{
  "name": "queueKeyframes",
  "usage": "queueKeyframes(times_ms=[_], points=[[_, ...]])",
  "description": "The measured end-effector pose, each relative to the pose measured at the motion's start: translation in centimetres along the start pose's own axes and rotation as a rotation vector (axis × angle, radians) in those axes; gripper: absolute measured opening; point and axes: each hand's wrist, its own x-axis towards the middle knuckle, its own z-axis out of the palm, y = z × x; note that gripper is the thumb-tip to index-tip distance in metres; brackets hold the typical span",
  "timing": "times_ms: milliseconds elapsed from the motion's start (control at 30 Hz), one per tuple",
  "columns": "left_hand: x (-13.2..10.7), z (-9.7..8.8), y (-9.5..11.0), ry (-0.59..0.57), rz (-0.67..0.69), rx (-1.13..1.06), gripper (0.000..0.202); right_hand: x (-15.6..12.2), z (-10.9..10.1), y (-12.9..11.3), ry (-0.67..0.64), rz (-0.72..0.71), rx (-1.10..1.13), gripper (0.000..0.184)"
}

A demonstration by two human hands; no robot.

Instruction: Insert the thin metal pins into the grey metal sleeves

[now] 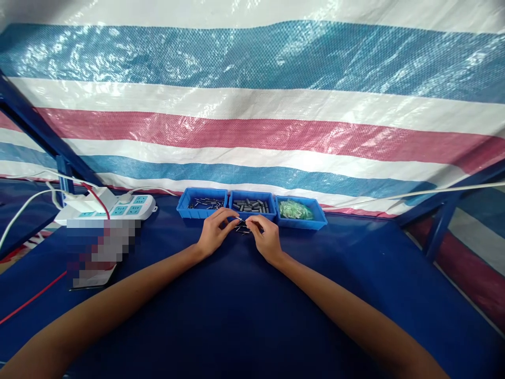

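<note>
My left hand [215, 231] and my right hand [266, 237] meet in front of the middle blue bin [252, 215]. Thumb and fingers are pinched on both sides around a small thin piece [241, 219], too small to name. Just below the fingertips, a few slim dark pins [243, 230] lie on the table. Thin dark pins [207, 203] fill part of the left blue bin [197, 213]. Short dark grey cylinders [250, 205] lie in the middle bin. The right blue bin [303, 224] holds a green plastic bag [295, 209] with small pale pieces.
A white power strip [136, 209] with plugs and cables stands at the left. Before it lies a phone-like device [98, 263], partly blurred, with a red cable [35, 297]. A striped tarpaulin [252, 131] hangs behind the dark blue table [244, 316]. Blue metal struts [437, 229] flank it.
</note>
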Motion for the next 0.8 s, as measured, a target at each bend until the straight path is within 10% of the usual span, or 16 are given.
queueKeyframes(times_ms=[800], points=[[-0.28,0.02,-0.08,-0.002,0.03,-0.012,0.025,-0.1,-0.09,0.02,-0.014,0.053,0.042,0.019]])
